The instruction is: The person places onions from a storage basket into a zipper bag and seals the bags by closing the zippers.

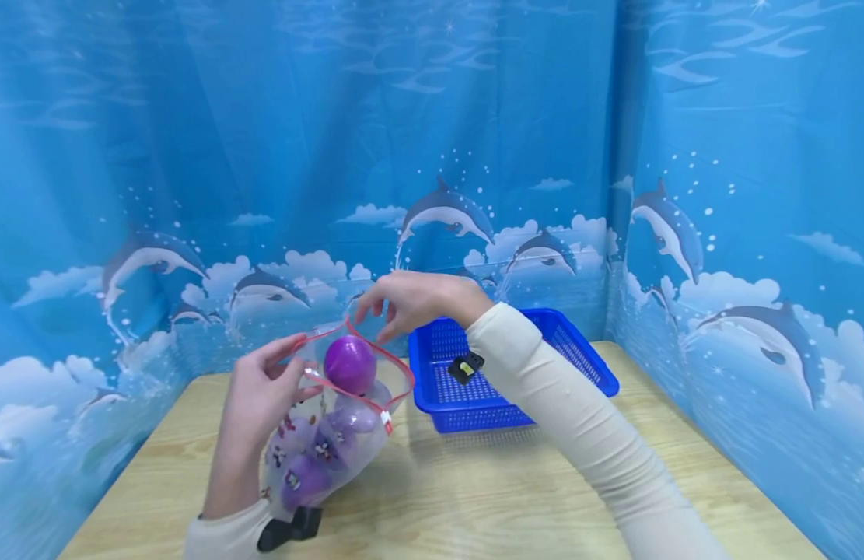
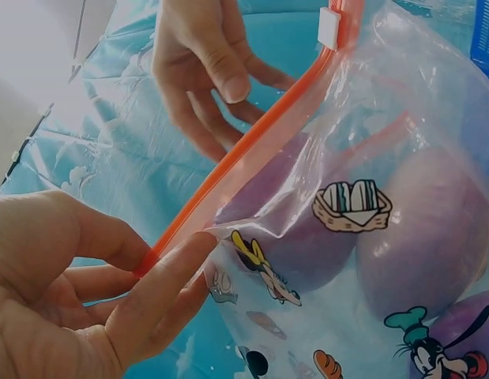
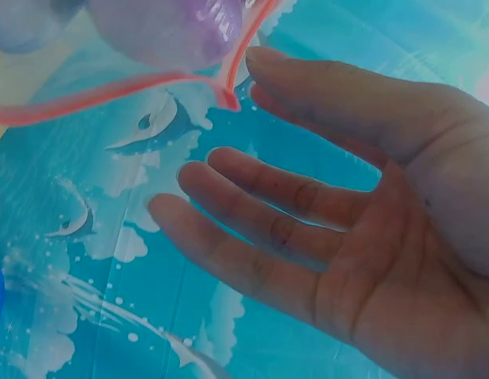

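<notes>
A clear zip bag (image 1: 358,459) with a red zip edge and small cartoon prints holds several purple balls. At the bag's mouth, one bright purple ball (image 1: 350,365) sits uppermost, over paler ones seen through the plastic. My left hand (image 1: 260,397) pinches one side of the red edge between thumb and fingers, as the left wrist view shows closely. A white slider (image 2: 329,29) sits on that zip. My right hand (image 1: 421,299) is at the far side of the mouth, its fingers loosely extended in the right wrist view (image 3: 370,213) and the fingertips right by the red edge's corner.
A blue plastic basket (image 1: 473,420) with mesh walls stands on the wooden table (image 1: 445,498), right of the bag and partly behind my right forearm. Blue curtains (image 1: 320,155) printed with dolphins hang behind the table and along its sides.
</notes>
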`<state>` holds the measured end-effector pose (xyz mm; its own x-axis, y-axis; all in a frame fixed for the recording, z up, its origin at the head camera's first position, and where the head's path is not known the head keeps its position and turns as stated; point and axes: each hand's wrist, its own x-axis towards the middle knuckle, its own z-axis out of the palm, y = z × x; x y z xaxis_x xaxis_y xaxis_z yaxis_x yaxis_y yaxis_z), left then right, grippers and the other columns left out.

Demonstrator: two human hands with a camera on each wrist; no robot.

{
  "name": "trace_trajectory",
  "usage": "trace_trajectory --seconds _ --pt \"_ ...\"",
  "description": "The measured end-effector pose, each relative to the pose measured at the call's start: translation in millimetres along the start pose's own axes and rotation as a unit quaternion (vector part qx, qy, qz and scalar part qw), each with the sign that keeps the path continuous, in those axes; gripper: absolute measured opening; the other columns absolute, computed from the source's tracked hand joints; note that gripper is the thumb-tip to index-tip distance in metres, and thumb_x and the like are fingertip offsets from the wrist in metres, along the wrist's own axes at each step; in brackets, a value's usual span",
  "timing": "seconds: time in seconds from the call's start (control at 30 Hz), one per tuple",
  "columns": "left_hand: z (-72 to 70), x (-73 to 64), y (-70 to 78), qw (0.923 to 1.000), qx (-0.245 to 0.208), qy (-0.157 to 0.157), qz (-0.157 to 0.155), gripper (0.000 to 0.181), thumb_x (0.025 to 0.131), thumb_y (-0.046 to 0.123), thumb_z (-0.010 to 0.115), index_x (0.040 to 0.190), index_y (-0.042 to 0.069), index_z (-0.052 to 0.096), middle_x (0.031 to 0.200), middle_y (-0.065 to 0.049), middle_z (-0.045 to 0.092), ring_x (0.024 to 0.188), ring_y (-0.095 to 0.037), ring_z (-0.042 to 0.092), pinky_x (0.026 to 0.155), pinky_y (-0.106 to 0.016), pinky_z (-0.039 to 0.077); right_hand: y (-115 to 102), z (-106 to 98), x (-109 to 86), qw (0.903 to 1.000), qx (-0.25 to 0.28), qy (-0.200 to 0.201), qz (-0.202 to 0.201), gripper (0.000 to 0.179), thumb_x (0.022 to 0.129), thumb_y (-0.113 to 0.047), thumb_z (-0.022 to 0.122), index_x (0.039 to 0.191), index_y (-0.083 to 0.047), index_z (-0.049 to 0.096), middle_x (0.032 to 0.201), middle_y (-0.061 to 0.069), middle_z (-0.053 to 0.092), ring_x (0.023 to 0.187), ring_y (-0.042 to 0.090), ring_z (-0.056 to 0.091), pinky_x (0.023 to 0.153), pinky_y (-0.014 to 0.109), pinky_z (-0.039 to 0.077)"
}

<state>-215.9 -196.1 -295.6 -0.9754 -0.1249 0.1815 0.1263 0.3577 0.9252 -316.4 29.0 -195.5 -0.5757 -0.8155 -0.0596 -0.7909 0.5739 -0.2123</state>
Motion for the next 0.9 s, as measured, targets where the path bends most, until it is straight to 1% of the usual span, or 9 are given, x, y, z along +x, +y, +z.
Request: trace_trajectory --seconds 0.07,0.13,0.27,0.4,0.53,0.63,0.7,0.83,0.9 --pt "-1.2 -0.2 0.7 1.0 0.006 0.001 0.001 0.05 0.106 0.015 0.048 0.155 0.009 0.045 0.153 -0.021 0.053 0.096 -0.022 0.079 0.052 -0.019 0.053 3 -1 -2.9 0.9999 0.001 0.001 0.014 0.042 0.095 -0.022 0.075 0.136 -0.024 0.067 0.132 0.002 0.067 0.114 0.017 0.069 0.094 0.029 0.061" --pt "-2.2 0.0 1.2 0.9999 0.012 0.003 0.0 0.05 0.106 0.016 0.047 0.156 0.01 0.045 0.154 -0.019 0.052 0.094 -0.021 0.079 0.047 -0.02 0.047 7 -1 -6.0 0.9996 -0.001 0.003 0.028 0.041 0.096 -0.024 0.075 0.136 -0.026 0.067 0.132 0.002 0.066 0.115 0.017 0.068 0.095 0.031 0.062" --pt "-2.7 0.4 2.3 0.9999 0.014 0.006 -0.002 0.05 0.106 0.016 0.047 0.156 0.011 0.045 0.155 -0.019 0.051 0.096 -0.023 0.079 0.051 -0.02 0.052 16 -2 -11.5 0.9985 -0.004 0.005 0.055 0.041 0.096 -0.026 0.074 0.137 -0.027 0.066 0.132 0.001 0.066 0.115 0.017 0.067 0.094 0.032 0.062" --pt "-2.3 0.0 3.3 1.0 0.007 0.007 -0.002 0.05 0.106 0.015 0.047 0.156 0.01 0.045 0.154 -0.02 0.051 0.101 -0.024 0.078 0.066 -0.021 0.064 29 -1 -15.1 0.9971 0.014 0.0 0.075 0.042 0.096 -0.023 0.074 0.137 -0.026 0.066 0.133 0.004 0.065 0.11 0.019 0.07 0.087 0.03 0.065" --pt "-3.2 -0.7 4.2 0.9999 0.01 0.007 -0.005 0.05 0.106 0.015 0.047 0.156 0.011 0.045 0.154 -0.019 0.051 0.102 -0.024 0.077 0.06 -0.019 0.061 45 -1 -18.4 0.995 0.038 -0.01 0.092 0.042 0.096 -0.021 0.074 0.137 -0.023 0.066 0.133 0.008 0.064 0.103 0.021 0.071 0.083 0.034 0.067" --pt "-4.0 -1.0 4.5 0.9998 0.013 0.009 -0.007 0.05 0.106 0.016 0.047 0.156 0.012 0.045 0.153 -0.019 0.052 0.101 -0.024 0.078 0.051 -0.02 0.051 56 0 -21.7 0.9932 0.047 -0.018 0.105 0.041 0.096 -0.02 0.074 0.137 -0.022 0.066 0.133 0.009 0.063 0.1 0.022 0.072 0.083 0.037 0.067" --pt "-4.0 -1.3 4.3 0.9998 0.014 0.009 -0.007 0.05 0.106 0.016 0.047 0.156 0.012 0.045 0.154 -0.019 0.051 0.102 -0.025 0.078 0.051 -0.02 0.052 63 1 -24.0 0.9915 0.054 -0.022 0.116 0.041 0.096 -0.02 0.074 0.136 -0.021 0.066 0.133 0.01 0.063 0.101 0.024 0.072 0.084 0.037 0.067" --pt "-3.3 -2.0 3.2 0.9999 0.007 0.011 -0.004 0.05 0.107 0.016 0.047 0.156 0.012 0.044 0.158 -0.018 0.048 0.112 -0.028 0.074 0.069 -0.022 0.065 76 3 -27.8 0.988 0.06 -0.029 0.14 0.04 0.097 -0.021 0.074 0.136 -0.021 0.067 0.134 0.01 0.063 0.103 0.024 0.072 0.082 0.036 0.067" --pt "-3.0 -2.2 2.8 0.9999 0.006 0.014 -0.002 0.05 0.107 0.015 0.048 0.156 0.013 0.044 0.159 -0.016 0.047 0.114 -0.027 0.073 0.078 -0.026 0.066 82 5 -29.7 0.9861 0.063 -0.032 0.15 0.04 0.097 -0.021 0.074 0.136 -0.021 0.067 0.135 0.01 0.063 0.104 0.024 0.072 0.082 0.035 0.068"
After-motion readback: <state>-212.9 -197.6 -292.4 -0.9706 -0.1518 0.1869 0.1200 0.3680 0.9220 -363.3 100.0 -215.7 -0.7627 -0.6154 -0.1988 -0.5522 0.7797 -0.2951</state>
